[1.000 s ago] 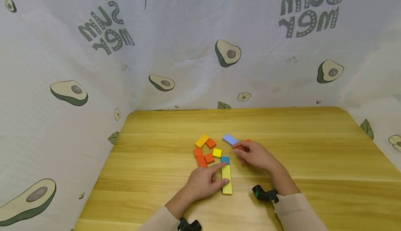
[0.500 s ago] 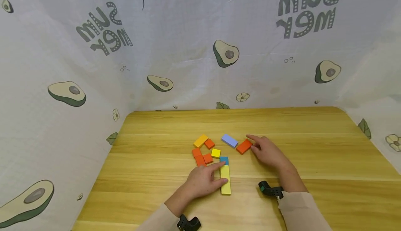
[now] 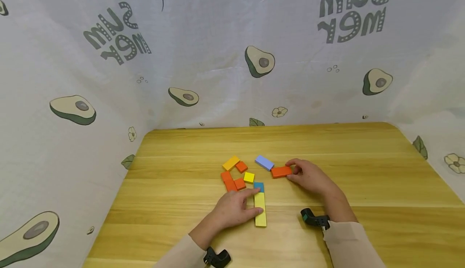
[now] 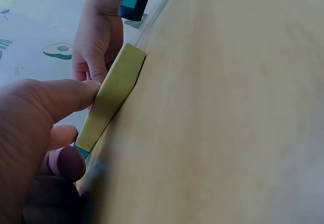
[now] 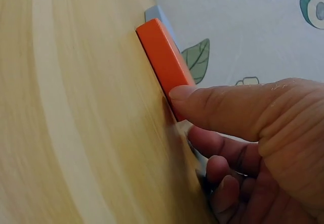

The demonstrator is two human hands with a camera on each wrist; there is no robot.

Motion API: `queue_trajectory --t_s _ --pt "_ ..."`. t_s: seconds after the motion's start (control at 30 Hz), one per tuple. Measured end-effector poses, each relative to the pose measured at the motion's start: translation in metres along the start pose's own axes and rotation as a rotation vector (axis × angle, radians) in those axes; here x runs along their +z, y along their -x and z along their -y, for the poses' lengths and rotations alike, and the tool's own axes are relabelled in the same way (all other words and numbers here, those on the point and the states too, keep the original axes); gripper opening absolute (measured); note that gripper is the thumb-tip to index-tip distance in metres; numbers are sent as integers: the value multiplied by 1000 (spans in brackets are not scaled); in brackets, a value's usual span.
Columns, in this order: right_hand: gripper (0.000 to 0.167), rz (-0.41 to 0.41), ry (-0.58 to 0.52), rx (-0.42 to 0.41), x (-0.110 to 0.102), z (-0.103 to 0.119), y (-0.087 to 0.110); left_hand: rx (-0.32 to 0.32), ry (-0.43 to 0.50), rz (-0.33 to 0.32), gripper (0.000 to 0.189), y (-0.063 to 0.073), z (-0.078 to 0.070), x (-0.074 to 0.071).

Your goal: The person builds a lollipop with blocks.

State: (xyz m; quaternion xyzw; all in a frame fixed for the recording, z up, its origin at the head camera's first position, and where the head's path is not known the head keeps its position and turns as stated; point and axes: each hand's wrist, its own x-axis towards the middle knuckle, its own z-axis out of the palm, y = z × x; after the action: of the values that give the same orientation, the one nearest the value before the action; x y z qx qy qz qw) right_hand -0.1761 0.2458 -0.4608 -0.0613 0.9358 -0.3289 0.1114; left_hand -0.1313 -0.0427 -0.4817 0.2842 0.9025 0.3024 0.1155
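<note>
On the table, my right hand [image 3: 310, 175] pinches the right end of a flat orange-red block [image 3: 281, 172] between thumb and index finger. The thumb [image 5: 183, 93] lies on the block's side in the right wrist view. A lavender block [image 3: 264, 162] sits at that block's far left end; whether they touch I cannot tell. My left hand [image 3: 232, 209] rests its index fingertip on a small blue block [image 3: 258, 185] and its thumb against a long pale-yellow block [image 4: 115, 89]. These two blocks stand end to end. Its other fingers are partly hidden.
Left of the blue block lie a small yellow block [image 3: 249, 177], several orange-red blocks [image 3: 241, 167] and an amber block [image 3: 231, 163], in a loose curve. The wooden table [image 3: 348, 143] meets a white avocado-print cloth [image 3: 218, 58] at its back and sides.
My right hand first drew back right from the orange-red block, then took its right end. That block turned from slanted to nearly level. My left hand stays put.
</note>
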Motion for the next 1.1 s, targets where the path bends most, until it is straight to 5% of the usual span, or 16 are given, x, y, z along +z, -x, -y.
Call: queue_trajectory --t_s 1.1 --pt "31 57 -57 -59 13 17 0 -11 -9 -12 60 3 1 2"
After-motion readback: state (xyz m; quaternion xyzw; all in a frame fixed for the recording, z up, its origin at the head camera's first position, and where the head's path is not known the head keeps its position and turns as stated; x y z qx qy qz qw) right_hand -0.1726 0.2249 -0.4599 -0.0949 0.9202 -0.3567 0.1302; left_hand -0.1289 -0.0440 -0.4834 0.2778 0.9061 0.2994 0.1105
